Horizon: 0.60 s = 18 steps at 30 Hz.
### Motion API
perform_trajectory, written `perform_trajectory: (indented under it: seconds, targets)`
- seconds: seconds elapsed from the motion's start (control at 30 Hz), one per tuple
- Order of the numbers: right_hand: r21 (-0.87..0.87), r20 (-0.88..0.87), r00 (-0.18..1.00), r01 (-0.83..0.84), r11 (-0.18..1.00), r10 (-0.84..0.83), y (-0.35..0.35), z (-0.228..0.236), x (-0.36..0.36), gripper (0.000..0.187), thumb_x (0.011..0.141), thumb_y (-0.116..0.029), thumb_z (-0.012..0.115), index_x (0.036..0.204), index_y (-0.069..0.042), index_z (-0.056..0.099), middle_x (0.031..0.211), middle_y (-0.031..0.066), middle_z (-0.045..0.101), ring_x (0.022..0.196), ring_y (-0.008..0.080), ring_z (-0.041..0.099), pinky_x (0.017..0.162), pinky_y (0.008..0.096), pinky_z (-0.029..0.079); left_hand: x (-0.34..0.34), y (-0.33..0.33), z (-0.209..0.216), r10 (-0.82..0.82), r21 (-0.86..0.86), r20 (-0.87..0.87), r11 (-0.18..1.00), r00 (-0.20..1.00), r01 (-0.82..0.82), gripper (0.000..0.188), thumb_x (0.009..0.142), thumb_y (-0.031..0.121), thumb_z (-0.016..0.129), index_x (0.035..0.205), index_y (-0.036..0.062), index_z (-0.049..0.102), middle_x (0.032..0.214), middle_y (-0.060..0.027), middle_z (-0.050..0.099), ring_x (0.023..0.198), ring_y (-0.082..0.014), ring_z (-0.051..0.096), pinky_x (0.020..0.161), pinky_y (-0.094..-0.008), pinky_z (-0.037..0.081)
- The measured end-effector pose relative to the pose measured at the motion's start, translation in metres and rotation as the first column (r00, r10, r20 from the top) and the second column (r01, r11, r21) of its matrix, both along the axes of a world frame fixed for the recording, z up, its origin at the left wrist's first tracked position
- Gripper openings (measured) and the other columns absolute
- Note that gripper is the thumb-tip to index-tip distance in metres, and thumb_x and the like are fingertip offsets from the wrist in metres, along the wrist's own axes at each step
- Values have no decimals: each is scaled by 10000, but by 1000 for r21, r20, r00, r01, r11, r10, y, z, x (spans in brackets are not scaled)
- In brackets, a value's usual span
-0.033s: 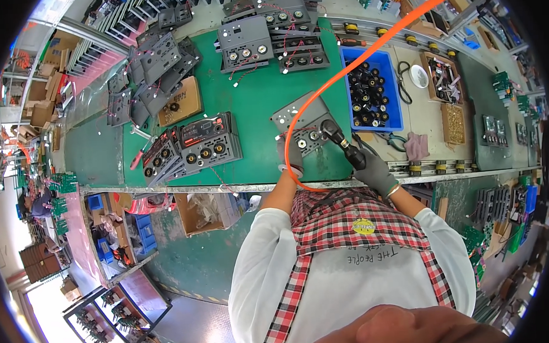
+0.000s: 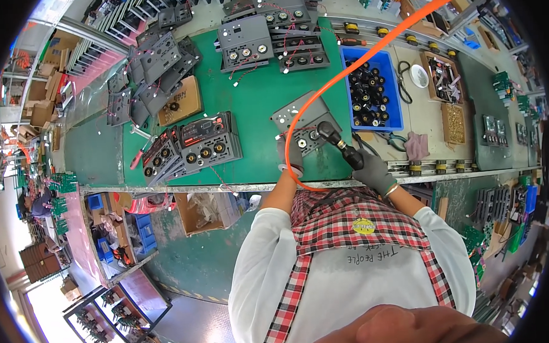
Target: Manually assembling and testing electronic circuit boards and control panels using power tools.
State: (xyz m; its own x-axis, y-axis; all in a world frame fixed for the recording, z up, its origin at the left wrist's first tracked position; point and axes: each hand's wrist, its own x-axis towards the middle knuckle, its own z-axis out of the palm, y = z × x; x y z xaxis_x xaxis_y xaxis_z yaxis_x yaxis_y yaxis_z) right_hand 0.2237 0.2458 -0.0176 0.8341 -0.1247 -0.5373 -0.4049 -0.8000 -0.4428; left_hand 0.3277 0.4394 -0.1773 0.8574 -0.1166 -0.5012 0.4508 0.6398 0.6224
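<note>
A grey metal panel (image 2: 302,113) with round fittings lies tilted on the green mat in front of me. My left hand (image 2: 295,154), in a dark glove, grips its near left edge; an orange hose (image 2: 325,91) crosses over this hand and hides some fingers. My gloved right hand (image 2: 374,172) is closed around a black angled power ratchet wrench (image 2: 351,154). The wrench's head (image 2: 328,131) is over the right end of the row of fittings, and I cannot make out whether it touches one.
A blue bin (image 2: 396,99) of black knob-like parts stands to the right, near pliers (image 2: 397,143) and scissors (image 2: 403,83). Stacked grey panels (image 2: 244,38) sit at the back. Panels with red-black labels (image 2: 207,137) and a cardboard box (image 2: 189,101) lie to the left.
My right hand and the ratchet wrench have shifted very slightly to the left. The panel and my left hand look unmoved.
</note>
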Motion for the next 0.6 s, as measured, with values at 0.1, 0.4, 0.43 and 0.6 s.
perform_trajectory:
  seconds: [0.1,0.4,0.43,0.6]
  targets:
    - [-6,-64,997,-42,999,42,14,-5,6,441,636,-215,613,1036,-95,471,846,178,600,834,349,580,742,419,447,-1,13,-31,-64,233,200,972,978,16,351,899,273,326,991,1,528,875,-90,609,685,-175,610,597,-285,527]
    - [0,-139,988,-61,998,60,19,-6,16,435,635,-210,596,1028,-69,472,881,186,594,877,351,569,771,413,440,-4,15,-45,-130,652,212,757,969,-41,267,908,219,338,915,30,525,836,-76,592,753,-164,591,672,-290,500]
    - [-1,-155,986,-57,998,56,17,-6,16,439,633,-214,597,1027,-64,475,888,187,593,888,348,566,777,407,439,-18,14,-47,-128,641,208,767,970,-36,267,908,220,338,916,29,526,837,-76,592,754,-164,591,673,-290,499]
    - [38,-146,989,-22,999,28,14,-14,11,442,628,-214,609,1024,-59,488,901,188,590,890,342,565,783,391,438,-10,0,-44,-114,596,181,803,977,-16,271,907,222,338,919,28,527,842,-76,594,760,-164,591,678,-289,498]
